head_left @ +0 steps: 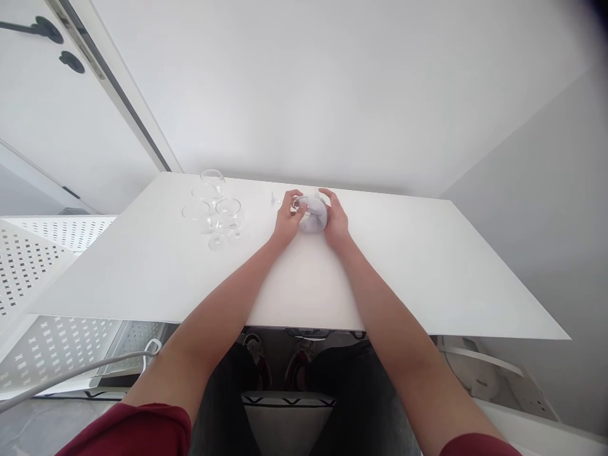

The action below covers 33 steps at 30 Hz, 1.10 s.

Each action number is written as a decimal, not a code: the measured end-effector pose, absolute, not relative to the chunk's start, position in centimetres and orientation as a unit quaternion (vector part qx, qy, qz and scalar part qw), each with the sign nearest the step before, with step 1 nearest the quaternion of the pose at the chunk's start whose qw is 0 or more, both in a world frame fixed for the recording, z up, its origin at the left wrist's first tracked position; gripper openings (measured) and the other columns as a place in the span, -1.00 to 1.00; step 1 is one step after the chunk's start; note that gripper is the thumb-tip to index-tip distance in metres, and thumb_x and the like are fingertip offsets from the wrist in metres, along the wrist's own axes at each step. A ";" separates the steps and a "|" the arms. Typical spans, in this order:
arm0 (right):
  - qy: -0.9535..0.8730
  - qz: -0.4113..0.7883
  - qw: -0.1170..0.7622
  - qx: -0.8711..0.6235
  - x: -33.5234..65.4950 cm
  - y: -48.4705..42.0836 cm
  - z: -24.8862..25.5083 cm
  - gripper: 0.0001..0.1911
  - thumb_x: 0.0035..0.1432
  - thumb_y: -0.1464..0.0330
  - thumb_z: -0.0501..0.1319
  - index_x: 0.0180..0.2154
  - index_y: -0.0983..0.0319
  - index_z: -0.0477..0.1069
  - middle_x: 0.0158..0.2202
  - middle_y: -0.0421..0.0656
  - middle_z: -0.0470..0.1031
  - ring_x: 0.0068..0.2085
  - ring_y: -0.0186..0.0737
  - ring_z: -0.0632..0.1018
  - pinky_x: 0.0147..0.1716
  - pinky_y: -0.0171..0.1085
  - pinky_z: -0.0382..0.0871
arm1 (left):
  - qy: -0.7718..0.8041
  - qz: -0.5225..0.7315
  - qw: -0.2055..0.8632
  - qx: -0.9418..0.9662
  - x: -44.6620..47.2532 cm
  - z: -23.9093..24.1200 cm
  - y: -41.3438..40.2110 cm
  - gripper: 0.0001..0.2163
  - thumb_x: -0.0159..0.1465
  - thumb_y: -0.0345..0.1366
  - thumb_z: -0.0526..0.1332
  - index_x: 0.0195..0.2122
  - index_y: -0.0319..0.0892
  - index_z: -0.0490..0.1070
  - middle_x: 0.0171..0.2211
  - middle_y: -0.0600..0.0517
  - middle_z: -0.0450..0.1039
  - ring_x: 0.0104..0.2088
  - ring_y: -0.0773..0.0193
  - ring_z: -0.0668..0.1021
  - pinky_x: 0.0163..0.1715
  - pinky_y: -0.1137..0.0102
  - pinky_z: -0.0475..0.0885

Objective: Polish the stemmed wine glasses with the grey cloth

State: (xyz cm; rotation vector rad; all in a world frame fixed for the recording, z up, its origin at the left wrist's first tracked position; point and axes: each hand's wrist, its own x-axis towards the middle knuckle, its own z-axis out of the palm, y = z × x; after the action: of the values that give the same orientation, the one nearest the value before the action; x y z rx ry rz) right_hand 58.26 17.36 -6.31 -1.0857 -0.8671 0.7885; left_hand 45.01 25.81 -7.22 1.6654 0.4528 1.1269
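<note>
A clear stemmed glass [274, 199] is held sideways over the white table, its foot pointing left. My left hand [286, 221] is closed around it near the stem and bowl. A pale grey cloth [314, 220] is bunched against the bowl, between my two hands. Curled over the cloth's right side is my right hand [337, 221], closed on it at the glass's rim end. The cloth and fingers hide most of the bowl.
Several clear stemmed glasses [228, 209] are grouped at the table's left. The white table [403, 266] backs against a wall. White perforated baskets [28, 266] stand on the left, with a grey cable [80, 369] below. A door with a dark handle [47, 28] is at upper left.
</note>
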 end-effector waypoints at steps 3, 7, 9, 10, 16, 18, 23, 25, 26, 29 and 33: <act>-0.433 0.341 0.675 -0.490 57.6 17.3 -6.1 -0.44 0.27 -0.17 0.15 0.13 0.00 0.41 -0.03 -0.22 0.55 -0.07 -0.20 0.56 -0.02 -0.23 0.47 | 0.172 0.467 0.509 0.703 45.0 -7.2 25.8 -0.65 0.36 0.05 0.23 0.03 -0.04 0.34 -0.03 -0.06 0.45 -0.15 0.22 0.49 -0.21 0.36 0.43; -0.411 0.409 0.689 -0.435 57.6 17.4 -5.8 -0.39 0.26 -0.23 0.10 0.10 0.02 0.37 -0.08 -0.17 0.58 -0.07 -0.11 0.58 -0.06 -0.13 0.50 | 0.206 0.482 0.515 0.678 44.9 -7.0 25.9 -0.66 0.37 0.03 0.23 0.02 -0.05 0.33 -0.07 -0.06 0.48 -0.14 0.21 0.51 -0.20 0.36 0.43; -0.384 0.408 0.709 -0.428 58.0 17.4 -5.8 -0.38 0.24 -0.25 0.08 0.10 0.01 0.35 -0.12 -0.17 0.59 -0.08 -0.06 0.59 -0.09 -0.09 0.51 | 0.212 0.479 0.524 0.672 44.9 -6.9 25.7 -0.66 0.36 0.02 0.23 0.03 -0.04 0.33 -0.05 -0.06 0.49 -0.10 0.20 0.51 -0.19 0.36 0.44; -0.371 0.391 0.722 -0.433 58.1 17.4 -5.8 -0.38 0.24 -0.25 0.08 0.10 0.00 0.35 -0.13 -0.17 0.59 -0.08 -0.05 0.59 -0.10 -0.09 0.51 | 0.209 0.471 0.529 0.674 44.9 -6.8 25.6 -0.66 0.36 0.02 0.24 0.05 -0.03 0.32 -0.03 -0.07 0.50 -0.08 0.20 0.52 -0.19 0.36 0.44; -0.421 0.331 0.711 -0.456 57.8 17.4 -5.8 -0.50 0.18 -0.09 0.31 0.04 0.01 0.44 -0.02 -0.20 0.55 -0.04 -0.14 0.56 -0.03 -0.18 0.48 | 0.183 0.452 0.531 0.693 44.8 -6.5 25.3 -0.65 0.34 0.00 0.28 0.06 0.00 0.36 0.04 -0.07 0.49 -0.01 0.17 0.52 -0.13 0.35 0.46; -0.440 0.353 0.700 -0.438 57.9 17.5 -5.9 -0.44 0.04 0.05 0.47 0.05 0.02 0.44 -0.07 -0.21 0.57 -0.10 -0.15 0.58 -0.08 -0.19 0.49 | 0.168 0.455 0.546 0.683 44.7 -6.2 25.3 -0.64 0.33 0.01 0.28 0.07 -0.01 0.39 0.07 -0.08 0.49 0.02 0.14 0.52 -0.07 0.32 0.47; -0.310 0.320 0.800 -0.403 60.1 17.6 -6.7 -0.38 -0.12 0.28 0.55 -0.01 0.06 0.41 -0.28 -0.28 0.57 -0.27 -0.23 0.58 -0.25 -0.24 0.48 | 0.073 0.350 0.604 0.712 44.7 -5.6 24.6 -0.70 0.31 -0.01 0.32 -0.09 -0.09 0.58 0.19 -0.14 0.44 0.31 -0.03 0.37 0.16 0.17 0.40; -0.244 0.308 0.842 -0.370 61.3 17.5 -7.0 -0.49 -0.08 0.30 0.50 -0.07 0.07 0.40 -0.25 -0.28 0.57 -0.25 -0.26 0.59 -0.29 -0.28 0.47 | 0.075 0.330 0.646 0.684 44.7 -5.6 24.7 -0.70 0.26 -0.01 0.37 -0.19 -0.13 0.59 0.21 -0.15 0.43 0.28 -0.04 0.42 0.15 0.17 0.43; -0.220 0.302 0.858 -0.352 61.8 17.4 -7.0 -0.54 -0.06 0.31 0.47 -0.10 0.07 0.39 -0.23 -0.28 0.56 -0.25 -0.27 0.58 -0.31 -0.29 0.46 | 0.092 0.332 0.679 0.648 44.7 -5.6 24.8 -0.67 0.25 0.03 0.37 -0.20 -0.15 0.56 0.19 -0.16 0.45 0.21 -0.01 0.49 0.10 0.18 0.47; -0.208 0.290 0.874 -0.330 62.2 17.1 -6.8 -0.69 -0.01 0.32 0.37 -0.20 0.08 0.38 -0.29 -0.29 0.51 -0.31 -0.29 0.55 -0.43 -0.32 0.40 | 0.148 0.291 0.787 0.523 44.7 -5.6 25.5 -0.47 0.28 0.27 0.19 -0.18 -0.18 0.49 -0.05 -0.20 0.59 -0.19 0.13 0.65 -0.19 0.25 0.57; -0.311 0.288 0.823 -0.378 60.9 16.9 -6.0 -0.78 0.03 0.31 0.34 -0.24 0.11 0.40 -0.46 -0.30 0.38 -0.45 -0.31 0.44 -0.50 -0.31 0.31 | 0.131 0.106 0.844 0.510 44.2 -5.0 25.6 -0.30 0.28 0.37 0.04 -0.15 -0.27 0.50 -0.32 -0.19 0.60 -0.60 0.31 0.47 -0.51 0.30 0.48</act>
State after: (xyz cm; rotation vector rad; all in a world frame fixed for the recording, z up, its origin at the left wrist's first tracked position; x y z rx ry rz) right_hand 60.91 16.88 -6.02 -0.8040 -0.6613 0.6130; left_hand 44.20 25.64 -5.00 1.0763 0.2772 0.2231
